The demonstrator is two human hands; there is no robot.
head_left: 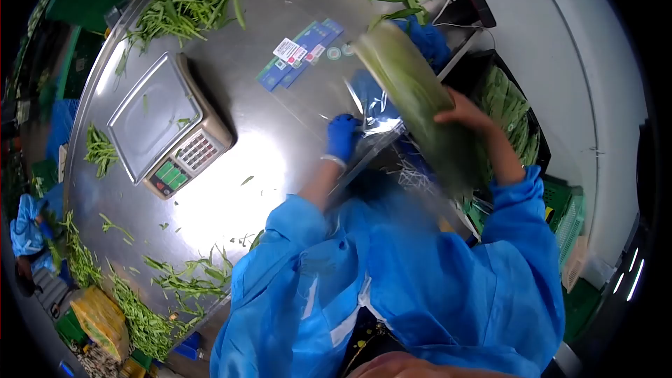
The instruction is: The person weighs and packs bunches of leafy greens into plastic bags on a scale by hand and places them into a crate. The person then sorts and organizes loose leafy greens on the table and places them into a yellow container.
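Note:
My right hand point(465, 113), bare, is wrapped around a thick bundle of long green leafy vegetables point(409, 87). Motion blurs the bundle; its pale end points up and left, and its dark leafy end hangs towards my body. My left hand point(341, 138), in a blue glove, is closed at the edge of a shiny clear plastic bag point(378, 115) lying on the steel table point(280, 161). Some of that plastic is hidden behind the bundle. Just beyond it lie blue printed cards and labels point(297, 54).
A weighing scale point(171, 126) stands on the left. Loose greens lie in a pile point(192, 3) at the back and along the near-left edge point(140, 315). A dark crate point(511, 108) of bagged greens is on my right. Another person's blue sleeve point(28, 227) shows far left.

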